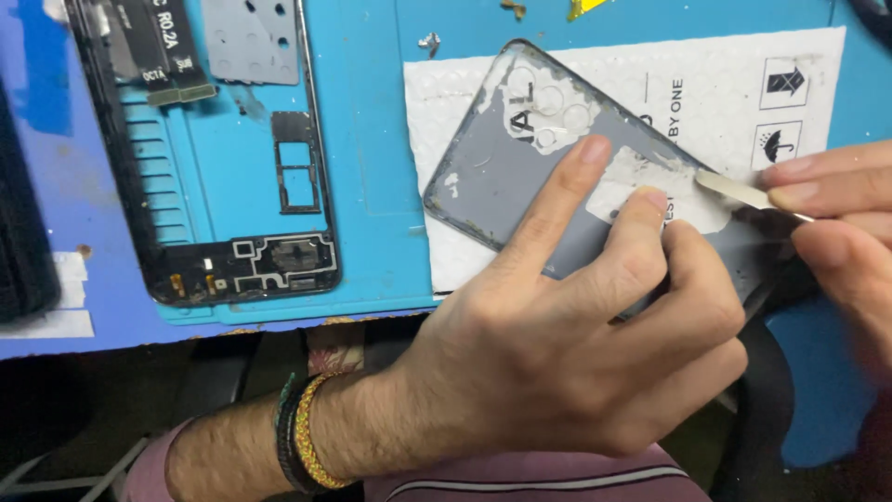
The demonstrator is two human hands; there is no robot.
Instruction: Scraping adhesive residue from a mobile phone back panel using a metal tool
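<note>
— Two hands on it?

— Yes. My left hand [567,363] pins the grey back cover [520,177] with two fingers spread, cover lying under my fingertips on the white foam sheet [650,84] near the bench's front edge.

— And the other?

— My right hand [836,223] pinches a thin pry tool [743,191] (tip against the cover's adhesive patch).
</note>
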